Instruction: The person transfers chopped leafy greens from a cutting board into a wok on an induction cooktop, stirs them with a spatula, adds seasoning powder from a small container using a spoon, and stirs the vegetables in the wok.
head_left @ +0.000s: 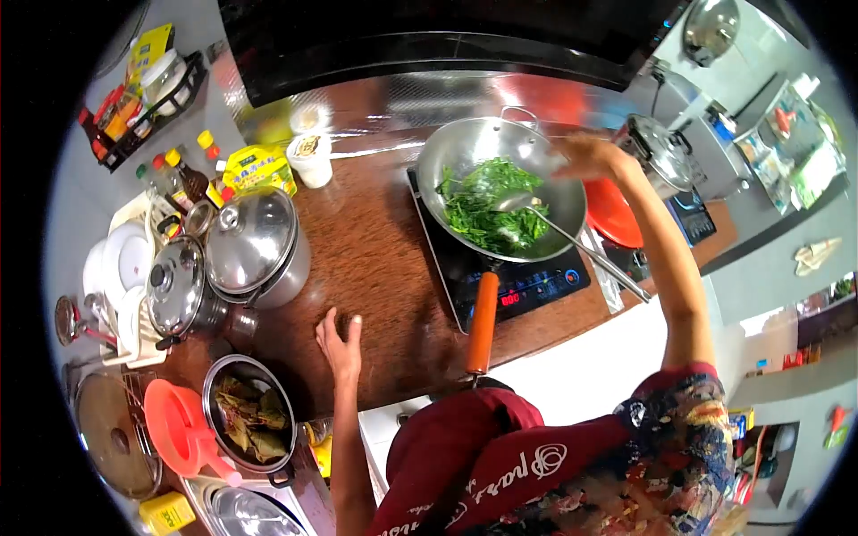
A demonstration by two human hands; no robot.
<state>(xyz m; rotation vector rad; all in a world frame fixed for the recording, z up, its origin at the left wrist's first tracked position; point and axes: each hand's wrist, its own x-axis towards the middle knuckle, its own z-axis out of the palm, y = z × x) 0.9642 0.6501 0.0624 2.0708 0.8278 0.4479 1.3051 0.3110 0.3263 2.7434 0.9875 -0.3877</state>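
Observation:
Blurred by motion, my right hand (590, 158) is over the right rim of a steel wok (460, 143); what its fingers hold, if anything, does not show. Chopped green leaves (478, 219) with whitish patches lie in the wok. A metal ladle (603, 256) rests in it unheld, its handle over the front right rim. The wok's orange handle (483, 323) points toward me. Under the wok is a black induction cooker (536, 290) with a lit red display. My left hand (339, 345) is at the brown countertop (366, 241), fingers apart, holding nothing.
Lidded pots (255, 241), sauce bottles (189, 179) and a dish rack (130, 335) stand at left. Nearer are a red plastic strainer-like container (177, 429) and a pot of brownish leaves (255, 420). A red basin (612, 214) and pressure cooker (657, 147) sit right of the wok.

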